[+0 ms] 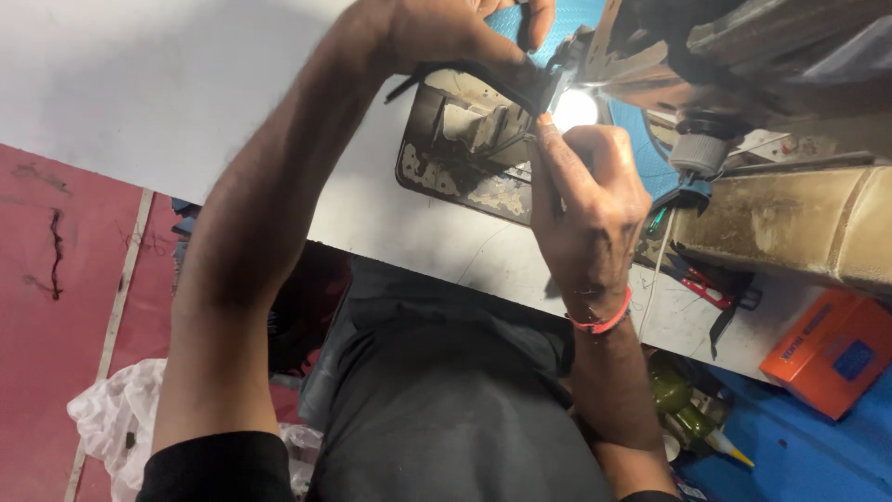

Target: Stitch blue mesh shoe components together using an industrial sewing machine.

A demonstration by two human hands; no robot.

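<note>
My left hand (446,28) reaches up to the top of the view and pinches a thin black strip (465,76) against blue material (567,19), thumb pressing on the strip. My right hand (587,200), a red band at its wrist, has its fingers curled. Its index fingertip and thumb close on the strip's end just below a bright lamp (574,109) on the sewing machine (790,218). A worn metal plate (465,158) lies under the strip. The needle area is hidden by glare and fingers.
The machine stands on a white table (232,93). Red-handled snips (711,290) and an orange box (827,349) lie at the right. Green bottles (674,395) sit below the table edge. A white plastic bag (111,418) lies on the red floor (56,279).
</note>
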